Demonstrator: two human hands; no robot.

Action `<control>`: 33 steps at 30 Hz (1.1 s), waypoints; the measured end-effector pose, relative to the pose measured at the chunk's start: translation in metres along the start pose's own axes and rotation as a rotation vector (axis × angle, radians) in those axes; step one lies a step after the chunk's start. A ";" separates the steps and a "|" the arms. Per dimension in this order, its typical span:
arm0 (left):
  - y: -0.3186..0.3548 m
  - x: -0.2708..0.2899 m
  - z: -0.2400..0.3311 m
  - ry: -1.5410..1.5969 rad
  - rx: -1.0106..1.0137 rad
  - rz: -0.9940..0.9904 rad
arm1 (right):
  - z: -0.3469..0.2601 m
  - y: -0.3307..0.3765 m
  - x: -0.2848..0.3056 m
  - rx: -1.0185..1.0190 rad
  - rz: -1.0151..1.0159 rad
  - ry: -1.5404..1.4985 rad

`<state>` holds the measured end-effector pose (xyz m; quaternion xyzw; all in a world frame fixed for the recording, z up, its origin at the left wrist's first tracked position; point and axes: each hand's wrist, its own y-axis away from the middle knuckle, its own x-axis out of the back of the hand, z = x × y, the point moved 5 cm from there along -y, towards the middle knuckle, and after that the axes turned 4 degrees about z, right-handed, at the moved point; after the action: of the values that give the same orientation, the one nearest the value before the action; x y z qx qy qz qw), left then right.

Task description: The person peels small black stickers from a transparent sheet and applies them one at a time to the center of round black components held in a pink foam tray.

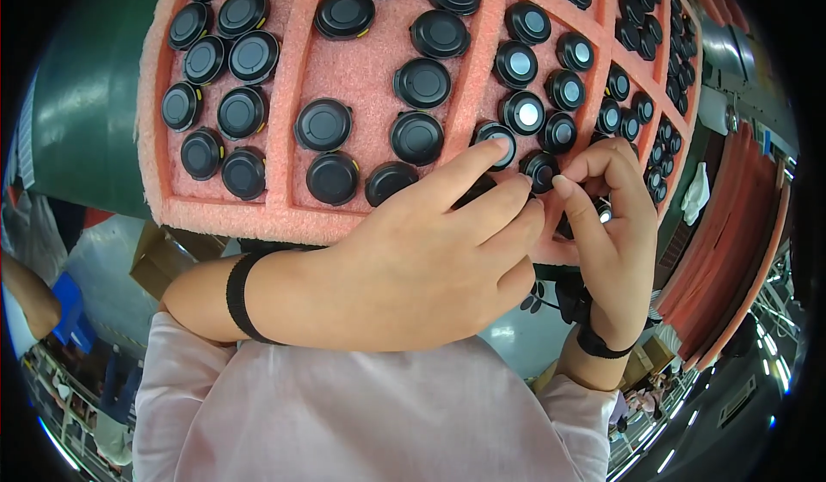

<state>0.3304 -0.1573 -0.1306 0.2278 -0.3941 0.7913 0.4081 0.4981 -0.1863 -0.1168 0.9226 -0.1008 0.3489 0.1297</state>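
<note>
A pink foam tray (pixel 284 211) with long compartments holds several round black caps, such as one (pixel 323 124) in the middle compartment. My left hand (pixel 430 258) reaches across the tray's near edge, its index finger lying on a cap with a shiny centre (pixel 496 136). My right hand (pixel 613 215) pinches a small black cap (pixel 541 170) between thumb and fingertips, right beside my left fingers. Both wrists wear black bands. What lies under my left palm is hidden.
A dark green surface (pixel 86 95) lies under the tray on the left. More pink trays with black caps (pixel 654 60) extend to the right. A cardboard box (pixel 159 262) sits below the tray's near edge. Another person's arm (pixel 26 293) shows at far left.
</note>
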 end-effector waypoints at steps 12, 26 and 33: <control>0.001 -0.001 -0.001 -0.021 -0.001 0.022 | -0.003 -0.003 -0.002 0.026 -0.010 0.086; 0.001 -0.002 0.000 -0.012 0.014 0.042 | -0.001 0.000 -0.007 0.034 0.040 0.147; 0.005 0.007 0.001 -0.034 -0.012 0.045 | -0.009 0.010 0.006 0.234 0.147 0.144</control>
<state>0.3227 -0.1565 -0.1279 0.2297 -0.4110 0.7939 0.3847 0.4942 -0.1935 -0.1046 0.8941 -0.1170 0.4323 0.0023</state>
